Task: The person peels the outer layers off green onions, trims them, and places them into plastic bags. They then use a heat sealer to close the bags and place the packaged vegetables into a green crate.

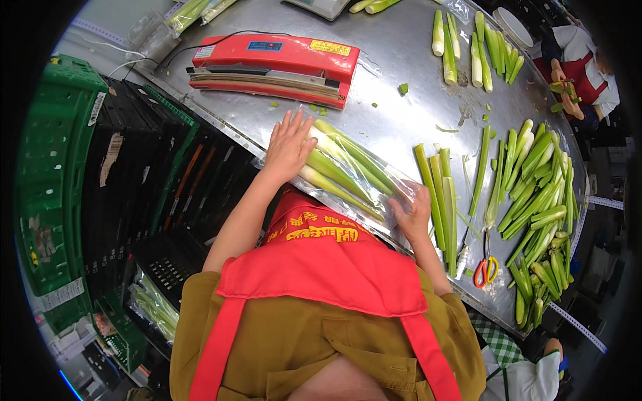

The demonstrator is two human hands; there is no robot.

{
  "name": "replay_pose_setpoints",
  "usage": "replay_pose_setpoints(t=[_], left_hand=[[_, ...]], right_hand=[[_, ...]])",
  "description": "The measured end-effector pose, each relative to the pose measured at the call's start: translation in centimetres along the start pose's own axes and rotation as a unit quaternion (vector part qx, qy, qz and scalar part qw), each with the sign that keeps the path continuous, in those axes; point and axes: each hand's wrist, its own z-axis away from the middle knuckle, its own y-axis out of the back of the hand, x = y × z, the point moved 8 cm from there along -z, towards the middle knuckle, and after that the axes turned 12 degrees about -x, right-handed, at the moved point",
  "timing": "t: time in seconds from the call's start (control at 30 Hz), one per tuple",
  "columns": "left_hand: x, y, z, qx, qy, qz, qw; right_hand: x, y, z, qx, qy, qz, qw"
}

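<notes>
A clear plastic bag [351, 170] with several thick green and white stalks, perhaps leek or scallion, lies along the near edge of the steel table. My left hand [291, 145] rests spread, palm down, on the bag's left end, over the white stalk ends. At the right end my right hand [414, 210] holds the film of the bag between thumb and fingers. Behind the bag sits a red impulse bag sealer [273, 65]. Right of my right hand lie long loose green stalks [441, 200].
Scissors with red and yellow handles [485, 270] lie near a large pile of cut stalks [541, 185]. More stalks [446, 47] and a scale [321, 6] are at the back. Crates [62, 190] stand at left. Co-workers are at far right [577, 75] and lower right [526, 373].
</notes>
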Motion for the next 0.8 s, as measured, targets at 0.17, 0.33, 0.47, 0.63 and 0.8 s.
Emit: replay_pose_setpoints(t=[0.17, 0.33, 0.47, 0.63, 0.8], left_hand=[[0.5, -0.1, 0.0, -0.008, -0.007, 0.002, 1.0], [0.3, -0.2, 0.0, -0.007, -0.008, 0.012, 1.0], [0.2, -0.2, 0.2, 0.013, -0.023, 0.036, 0.999], [0.4, 0.0, 0.0, 0.011, -0.023, 0.015, 1.0], [0.4, 0.1, 0.2, 0.017, -0.025, 0.014, 0.999]], right_hand=[[4.2, -2.8, 1.2, -0.08, -0.127, -0.087, 0.985], [7.7, -1.1, 1.5, -0.02, -0.136, -0.219, 0.966], [9.6, -4.2, 2.2, -0.105, -0.27, -0.412, 0.864], [8.3, -5.7, 0.9, -0.049, -0.29, -0.431, 0.853], [8.5, -5.9, 1.1, -0.069, -0.285, -0.446, 0.846]])
